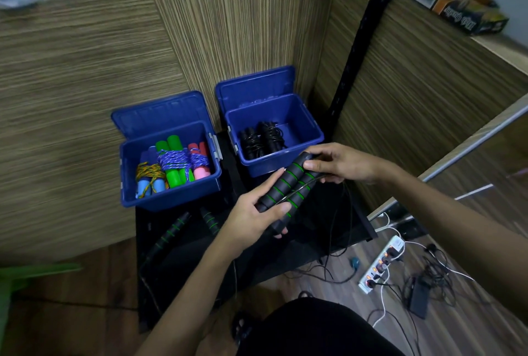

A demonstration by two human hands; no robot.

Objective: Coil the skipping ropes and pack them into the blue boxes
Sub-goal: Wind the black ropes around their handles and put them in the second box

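Note:
Two black foam handles with green rings [288, 185] lie side by side between my hands, above a black mat [183, 267]. My left hand [251, 218] grips their lower ends. My right hand [343, 164] pinches the upper ends and the thin black cord, which hangs down to the mat. The left blue box [171, 198] holds several coiled ropes with coloured handles. The right blue box [308, 138] holds coiled black ropes [261, 139]. Another black-and-green rope [174, 230] lies loose on the mat.
Both boxes stand open with lids leaning against wooden panels. A black pole [363, 38] rises right of the boxes. A white power strip [381, 265] with plugs, cables and a black adapter lies on the floor at right. My knee fills the bottom centre.

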